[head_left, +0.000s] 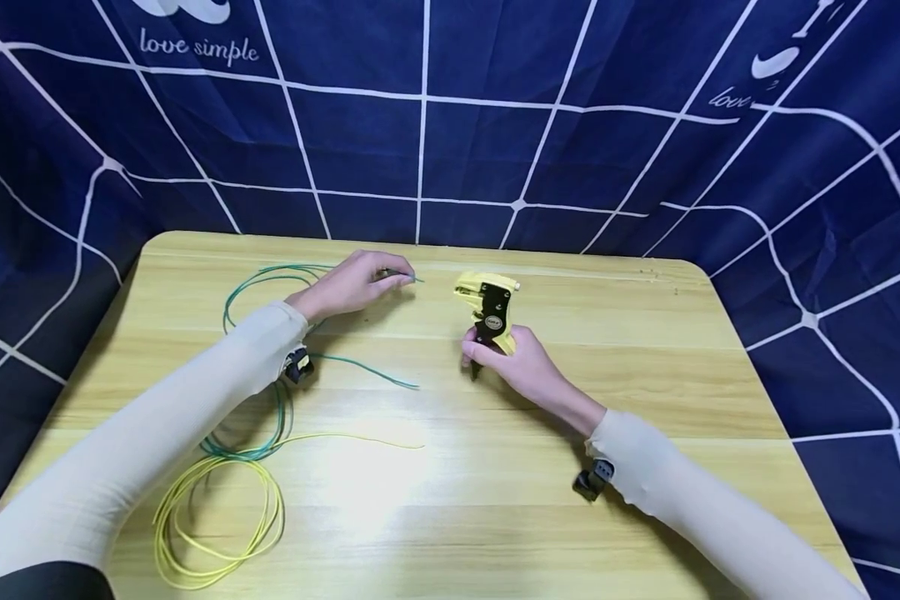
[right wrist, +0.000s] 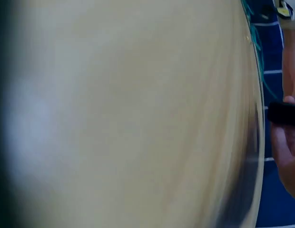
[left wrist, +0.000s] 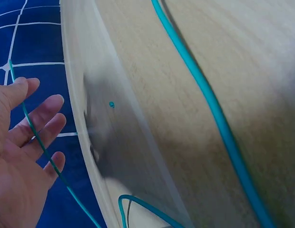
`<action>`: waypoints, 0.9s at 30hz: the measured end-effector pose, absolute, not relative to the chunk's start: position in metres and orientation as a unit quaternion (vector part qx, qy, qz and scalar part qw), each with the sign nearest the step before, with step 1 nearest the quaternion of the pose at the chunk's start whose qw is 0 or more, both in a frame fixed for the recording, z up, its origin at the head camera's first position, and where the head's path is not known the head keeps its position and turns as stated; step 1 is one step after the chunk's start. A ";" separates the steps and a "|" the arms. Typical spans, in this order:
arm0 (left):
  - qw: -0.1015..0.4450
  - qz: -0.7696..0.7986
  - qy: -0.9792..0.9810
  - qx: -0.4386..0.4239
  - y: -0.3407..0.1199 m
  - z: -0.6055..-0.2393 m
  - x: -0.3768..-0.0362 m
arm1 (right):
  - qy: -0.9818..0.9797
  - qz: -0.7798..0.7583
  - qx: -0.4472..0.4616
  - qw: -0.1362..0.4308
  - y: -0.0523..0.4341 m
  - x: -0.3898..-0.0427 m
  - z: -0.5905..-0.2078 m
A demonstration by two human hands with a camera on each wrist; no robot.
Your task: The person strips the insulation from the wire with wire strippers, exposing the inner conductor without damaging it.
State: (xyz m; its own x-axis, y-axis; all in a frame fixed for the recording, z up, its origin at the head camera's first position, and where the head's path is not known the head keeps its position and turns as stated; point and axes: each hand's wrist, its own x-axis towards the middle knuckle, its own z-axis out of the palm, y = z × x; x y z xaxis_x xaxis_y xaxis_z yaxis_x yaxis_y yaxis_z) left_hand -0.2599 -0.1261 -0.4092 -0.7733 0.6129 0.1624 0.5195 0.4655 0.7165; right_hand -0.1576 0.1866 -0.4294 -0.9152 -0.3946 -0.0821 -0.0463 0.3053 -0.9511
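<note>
Over the back left of the table, my left hand [head_left: 352, 283] pinches a thin green wire [left wrist: 69, 187] between thumb and index finger. A short end of it pokes out past the fingertips, and the other fingers are loosely spread in the left wrist view. My right hand [head_left: 525, 362] grips the handle of a yellow and black wire stripper [head_left: 492, 304], held upright with its head to the left, facing the wire end across a gap. The right wrist view catches only part of this hand and the black handle [right wrist: 283, 114] at its edge.
Green wire loops [head_left: 251, 454] lie under and beside my left forearm, with one loose green end [head_left: 375, 371] on the table. A coil of yellow wire [head_left: 163, 512] sits at the front left. A tiny green bit [left wrist: 112, 104] lies near the table's far edge. Blue cloth [head_left: 360, 150] surrounds the table.
</note>
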 end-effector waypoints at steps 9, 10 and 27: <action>0.041 0.390 0.842 0.371 -0.126 -0.416 -0.262 | 0.754 -0.632 -0.086 0.158 0.181 -0.174 -0.430; 0.036 0.384 0.843 0.375 -0.126 -0.416 -0.262 | 0.759 -0.626 -0.084 0.158 0.180 -0.176 -0.430; 0.000 0.389 0.845 0.366 -0.126 -0.416 -0.260 | 0.751 -0.630 -0.091 0.173 0.163 -0.196 -0.431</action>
State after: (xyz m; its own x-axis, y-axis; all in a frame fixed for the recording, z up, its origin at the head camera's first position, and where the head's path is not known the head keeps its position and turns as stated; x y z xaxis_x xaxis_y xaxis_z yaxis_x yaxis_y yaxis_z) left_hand -0.2604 -0.1258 -0.4159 -0.7316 0.6192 0.2852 0.6191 0.4282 0.6583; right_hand -0.1958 0.1632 -0.4313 -0.9233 -0.3551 -0.1461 0.0820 0.1891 -0.9785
